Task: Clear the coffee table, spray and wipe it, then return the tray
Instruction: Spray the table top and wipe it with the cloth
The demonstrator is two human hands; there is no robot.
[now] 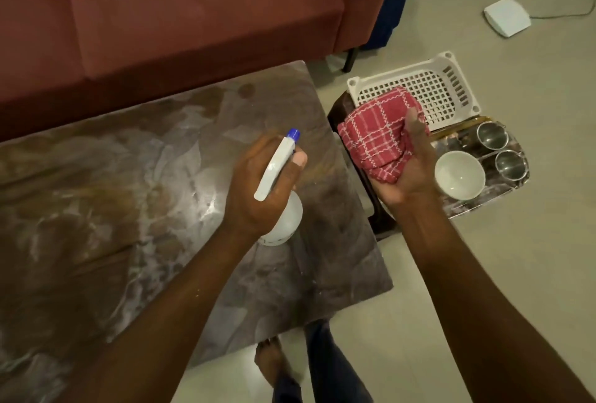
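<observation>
Left hand [258, 186] is gripping a white spray bottle [283, 219] by the neck, blue nozzle [293, 134] pointing away over the coffee table [129, 209]. Right hand [409, 170] is clutching a bunched red checked cloth [377, 135], held off the table's right edge. Table top is lying bare, showing pale streaks. Tray [503, 190] is sitting on the floor to the right, carrying a white bowl [459, 175] and two steel cups [492, 135]. A white basket [429, 90] is resting just behind it. Red sofa [161, 15] is standing beyond the table.
</observation>
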